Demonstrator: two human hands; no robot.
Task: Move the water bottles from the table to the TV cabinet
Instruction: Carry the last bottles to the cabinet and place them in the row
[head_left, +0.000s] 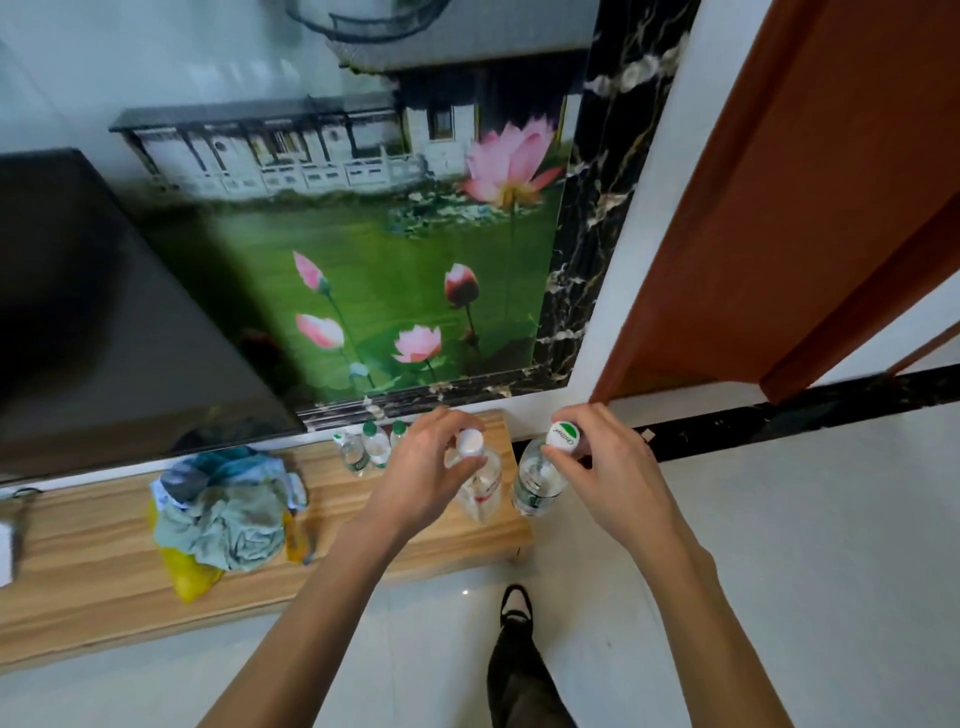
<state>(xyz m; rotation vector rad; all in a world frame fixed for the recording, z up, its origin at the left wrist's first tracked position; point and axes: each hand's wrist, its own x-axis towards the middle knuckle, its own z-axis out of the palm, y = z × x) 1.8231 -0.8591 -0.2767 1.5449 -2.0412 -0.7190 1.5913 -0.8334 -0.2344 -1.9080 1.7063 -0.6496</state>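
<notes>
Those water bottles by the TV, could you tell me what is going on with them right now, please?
A person stands at the wooden TV cabinet with a bottle in each hand, gripped by the cap end. The left hand holds a white-capped bottle over the cabinet's right end. The right hand holds a green-and-white-capped bottle at the cabinet's right edge. Three small bottles already stand at the back, and a heap of cloth lies to the left.

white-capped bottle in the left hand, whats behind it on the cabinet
Three small green-capped bottles stand by the wall on the TV cabinet. The left hand covers anything further right.
</notes>
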